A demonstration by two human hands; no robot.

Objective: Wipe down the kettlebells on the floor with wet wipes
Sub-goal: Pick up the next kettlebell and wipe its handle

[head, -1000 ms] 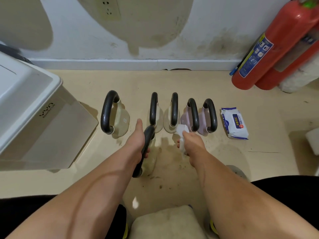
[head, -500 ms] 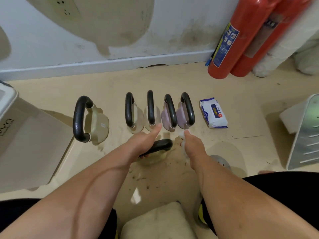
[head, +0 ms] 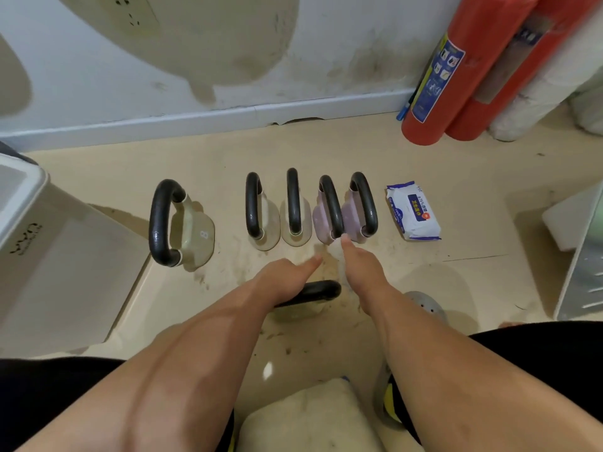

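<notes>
Your left hand (head: pixel 287 278) grips the black handle of the near kettlebell (head: pixel 321 291), thumb stretched forward. The bell sits on the floor (head: pixel 326 151) right in front of you, with its handle lying crosswise and its pale body mostly hidden under your wrist. Your right hand (head: pixel 362 269) is just beside it with the thumb pointing at the row ahead. Its fingers are turned under and out of sight, so you cannot tell whether it is holding anything, and a pale blur at its inner edge is too smeared to name. Beyond your hands is a row of kettlebells. The large beige kettlebell (head: pixel 195 233), marked 8, stands apart on the left. Next come the first small beige kettlebell (head: pixel 272 223) and the second small beige kettlebell (head: pixel 297 238), then the inner pink kettlebell (head: pixel 319 223) and the outer pink kettlebell (head: pixel 352 216), these four packed close together. Your right thumb tip reaches the foot of the inner pink one, but you cannot tell if it touches. The wet wipes pack (head: pixel 412 210) lies flat just right of the outer pink bell. A white storage box (head: pixel 49 256) crowds the left side close to the large bell. Two red fire extinguishers (head: pixel 434 93) lean against the stained wall (head: pixel 326 60) at the far right. A white slatted object (head: pixel 580 256) stands at the right edge. Dirt specks and smears mark the floor around the near bell. A beige cushion (head: pixel 310 415) sits between your knees.
</notes>
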